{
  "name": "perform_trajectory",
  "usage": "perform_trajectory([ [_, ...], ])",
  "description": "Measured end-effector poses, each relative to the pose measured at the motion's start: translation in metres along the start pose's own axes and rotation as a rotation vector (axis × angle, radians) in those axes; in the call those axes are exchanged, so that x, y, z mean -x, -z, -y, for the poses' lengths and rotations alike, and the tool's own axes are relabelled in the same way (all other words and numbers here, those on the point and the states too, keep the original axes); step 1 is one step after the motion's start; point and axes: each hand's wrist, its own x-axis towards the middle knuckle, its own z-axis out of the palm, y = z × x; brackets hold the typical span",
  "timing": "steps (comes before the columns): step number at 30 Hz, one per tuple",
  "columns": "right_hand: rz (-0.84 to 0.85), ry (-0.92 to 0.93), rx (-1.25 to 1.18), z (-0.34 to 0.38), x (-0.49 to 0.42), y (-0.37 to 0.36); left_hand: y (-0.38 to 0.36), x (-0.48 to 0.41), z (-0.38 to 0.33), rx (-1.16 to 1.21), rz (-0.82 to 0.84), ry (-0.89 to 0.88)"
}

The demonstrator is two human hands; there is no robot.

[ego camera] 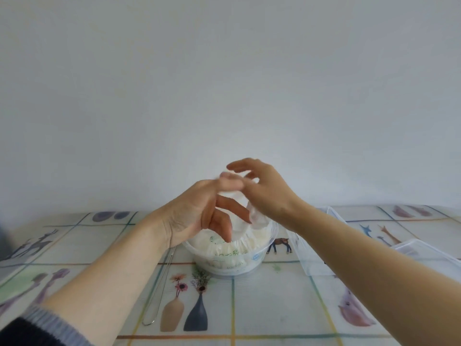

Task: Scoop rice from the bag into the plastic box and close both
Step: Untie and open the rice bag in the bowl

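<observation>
The bag (239,236) of rice is sitting in a clear round tub (262,260) near the middle of the table (274,308). Both hands are working above it: the left hand (197,213) is pinching the bag's gathered white neck at its top, while the right hand (264,188) is hovering with fingers spread, touching that neck. The plastic box (314,260) is lying toward the table's right edge, beside the tub.

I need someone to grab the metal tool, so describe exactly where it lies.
On the patterned tablecloth, find the round clear tub holding the rice bag. Just left of it, under the left hand, lies a thin wire utensil, the only metal item there.
</observation>
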Motion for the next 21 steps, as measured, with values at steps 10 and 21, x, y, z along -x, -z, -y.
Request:
perform_trajectory([
  [10,0.135,-0.247,0.091,-0.022,0.011,0.013,-0.008,-0.012,0.056,-0.552,-0.565,0.345],
  [21,-0.047,-0.105,0.792,-0.071,0.019,0.062,0.028,-0.001,0.038,0.424,-0.813,0.202],
])
